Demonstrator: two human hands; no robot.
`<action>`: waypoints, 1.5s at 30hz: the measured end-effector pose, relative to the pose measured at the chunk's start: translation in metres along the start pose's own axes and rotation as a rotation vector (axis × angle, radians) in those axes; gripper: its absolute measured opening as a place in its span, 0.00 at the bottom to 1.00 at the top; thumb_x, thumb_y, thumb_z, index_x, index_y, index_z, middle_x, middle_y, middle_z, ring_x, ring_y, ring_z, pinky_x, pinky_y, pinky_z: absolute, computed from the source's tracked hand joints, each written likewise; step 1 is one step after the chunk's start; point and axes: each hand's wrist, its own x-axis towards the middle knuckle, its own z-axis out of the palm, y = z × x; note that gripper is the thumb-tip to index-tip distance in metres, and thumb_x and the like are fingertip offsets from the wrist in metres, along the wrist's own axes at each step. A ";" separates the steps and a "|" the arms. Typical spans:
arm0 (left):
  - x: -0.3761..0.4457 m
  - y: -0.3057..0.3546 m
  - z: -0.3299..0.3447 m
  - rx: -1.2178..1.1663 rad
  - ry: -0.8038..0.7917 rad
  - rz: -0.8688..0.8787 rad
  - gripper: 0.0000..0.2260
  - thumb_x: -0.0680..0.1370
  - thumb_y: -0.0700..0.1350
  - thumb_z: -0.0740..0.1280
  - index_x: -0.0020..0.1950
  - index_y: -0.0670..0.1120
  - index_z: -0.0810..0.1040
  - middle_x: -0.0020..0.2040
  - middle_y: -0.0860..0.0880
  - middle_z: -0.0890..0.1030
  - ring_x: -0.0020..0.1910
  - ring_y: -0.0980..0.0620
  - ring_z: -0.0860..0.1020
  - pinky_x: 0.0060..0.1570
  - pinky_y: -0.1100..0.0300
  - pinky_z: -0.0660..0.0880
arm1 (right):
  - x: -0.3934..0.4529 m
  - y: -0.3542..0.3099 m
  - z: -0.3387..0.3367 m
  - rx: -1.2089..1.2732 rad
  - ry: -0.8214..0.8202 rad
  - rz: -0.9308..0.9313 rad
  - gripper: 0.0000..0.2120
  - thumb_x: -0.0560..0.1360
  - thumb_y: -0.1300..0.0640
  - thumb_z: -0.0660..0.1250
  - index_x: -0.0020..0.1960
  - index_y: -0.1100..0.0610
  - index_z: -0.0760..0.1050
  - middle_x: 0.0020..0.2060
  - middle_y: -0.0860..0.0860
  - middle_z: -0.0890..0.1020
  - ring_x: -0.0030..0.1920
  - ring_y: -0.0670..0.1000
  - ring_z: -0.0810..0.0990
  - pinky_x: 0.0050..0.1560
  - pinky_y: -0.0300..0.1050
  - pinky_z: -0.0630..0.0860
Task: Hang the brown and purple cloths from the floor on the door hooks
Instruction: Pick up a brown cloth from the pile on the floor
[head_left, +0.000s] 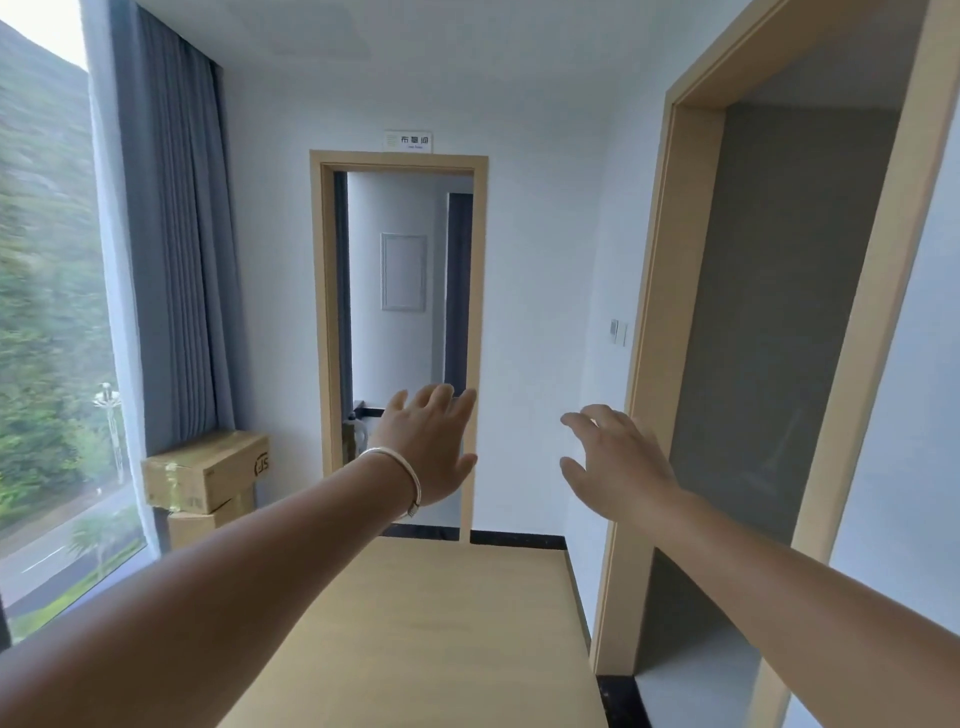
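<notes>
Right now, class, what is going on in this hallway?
A person holds out both bare arms toward an open doorway ahead. The left hand, with a bracelet at the wrist, and the right hand are open and hold nothing. No cloths or hooks are in view. Cardboard boxes sit by the window.

Both bare arms reach forward at about the same height, elbows nearly straight. The left hand (426, 447) shows its back to the camera, fingers (441, 397) straight and loosely spread, thumb pointing right; a silver bangle (400, 470) circles its wrist. The right hand (618, 457) is also raised with its back toward the camera, fingers slightly bent and splayed, thumb apart below them. Neither hand holds anything.
</notes>
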 end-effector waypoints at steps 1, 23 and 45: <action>0.004 -0.003 0.006 -0.015 -0.008 -0.007 0.33 0.78 0.61 0.59 0.77 0.49 0.52 0.74 0.47 0.64 0.73 0.45 0.62 0.72 0.45 0.61 | 0.004 0.000 0.005 0.003 -0.009 0.007 0.24 0.78 0.47 0.57 0.73 0.48 0.62 0.71 0.48 0.66 0.70 0.51 0.64 0.70 0.51 0.58; 0.130 0.084 0.189 -0.198 -0.168 -0.180 0.31 0.78 0.64 0.55 0.78 0.57 0.46 0.79 0.47 0.51 0.78 0.46 0.44 0.74 0.37 0.46 | 0.097 0.117 0.163 0.230 -0.041 0.076 0.26 0.76 0.45 0.64 0.73 0.48 0.64 0.72 0.48 0.66 0.75 0.51 0.55 0.73 0.58 0.54; 0.318 0.021 0.350 -0.403 -0.392 -0.233 0.33 0.77 0.64 0.59 0.76 0.58 0.49 0.77 0.48 0.55 0.78 0.47 0.48 0.73 0.38 0.48 | 0.310 0.161 0.322 0.277 -0.202 0.115 0.26 0.77 0.46 0.63 0.73 0.47 0.63 0.73 0.47 0.64 0.75 0.49 0.54 0.73 0.57 0.53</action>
